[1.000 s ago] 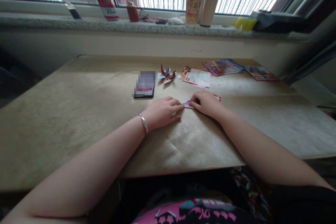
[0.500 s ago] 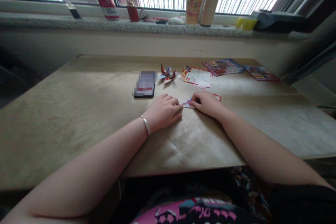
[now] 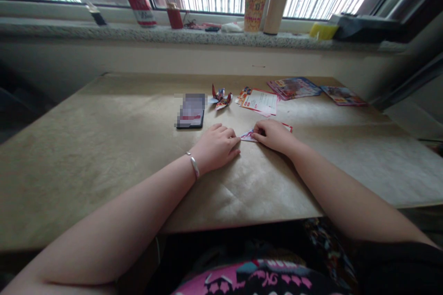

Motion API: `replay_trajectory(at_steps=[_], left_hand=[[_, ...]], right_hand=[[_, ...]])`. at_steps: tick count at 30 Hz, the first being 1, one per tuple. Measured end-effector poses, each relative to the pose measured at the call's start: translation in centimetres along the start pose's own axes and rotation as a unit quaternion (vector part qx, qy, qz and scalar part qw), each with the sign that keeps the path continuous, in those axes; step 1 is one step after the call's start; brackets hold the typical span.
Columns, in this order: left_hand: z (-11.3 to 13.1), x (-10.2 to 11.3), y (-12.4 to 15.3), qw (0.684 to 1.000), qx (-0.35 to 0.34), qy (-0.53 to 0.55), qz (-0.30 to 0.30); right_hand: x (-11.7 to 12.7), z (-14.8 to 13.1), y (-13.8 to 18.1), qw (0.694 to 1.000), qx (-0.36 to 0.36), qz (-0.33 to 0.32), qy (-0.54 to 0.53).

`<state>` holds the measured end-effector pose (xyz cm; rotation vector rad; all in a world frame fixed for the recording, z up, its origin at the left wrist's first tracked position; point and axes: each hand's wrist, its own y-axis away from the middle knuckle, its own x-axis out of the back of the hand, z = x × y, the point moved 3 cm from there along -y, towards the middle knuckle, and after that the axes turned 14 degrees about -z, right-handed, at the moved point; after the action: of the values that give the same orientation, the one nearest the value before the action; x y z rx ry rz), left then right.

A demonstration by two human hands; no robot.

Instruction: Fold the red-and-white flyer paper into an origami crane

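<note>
A small piece of folded printed paper (image 3: 247, 135), white with red and purple print, lies on the table before me. My right hand (image 3: 273, 134) covers most of it, thumb and fingers pinched together on the paper; a red-edged corner shows beyond the knuckles. My left hand (image 3: 218, 146) rests on the tabletop, fingers stretched out, with a fingertip at the paper's left tip. Farther back stands a folded paper figure (image 3: 221, 99) with pointed ends. To its left lies a phone (image 3: 192, 110), its screen partly blurred.
Printed sheets (image 3: 259, 101) lie behind my right hand. Stacks of colourful leaflets (image 3: 294, 88) and more leaflets (image 3: 342, 95) sit at the back right. The windowsill (image 3: 207, 36) beyond the table (image 3: 104, 147) holds a red can (image 3: 141, 8), a patterned cup (image 3: 255, 9) and other items.
Both hands stay in nearly the same place. My right hand and the paper under it have shifted very slightly.
</note>
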<state>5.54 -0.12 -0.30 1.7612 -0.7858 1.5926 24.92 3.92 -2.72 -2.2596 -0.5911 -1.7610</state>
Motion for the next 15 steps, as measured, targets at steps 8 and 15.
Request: replay_trajectory(at_steps=[8,15], left_hand=[[-0.55,-0.19,0.27,0.999,0.022,0.015,0.03],[-0.75,-0.19,0.28,0.998,0.041,0.031,0.019]], right_hand=[[0.01,-0.08,0.06,1.0,0.003,0.001,0.004],[-0.08,0.02,0.07,1.0,0.0,0.003,0.001]])
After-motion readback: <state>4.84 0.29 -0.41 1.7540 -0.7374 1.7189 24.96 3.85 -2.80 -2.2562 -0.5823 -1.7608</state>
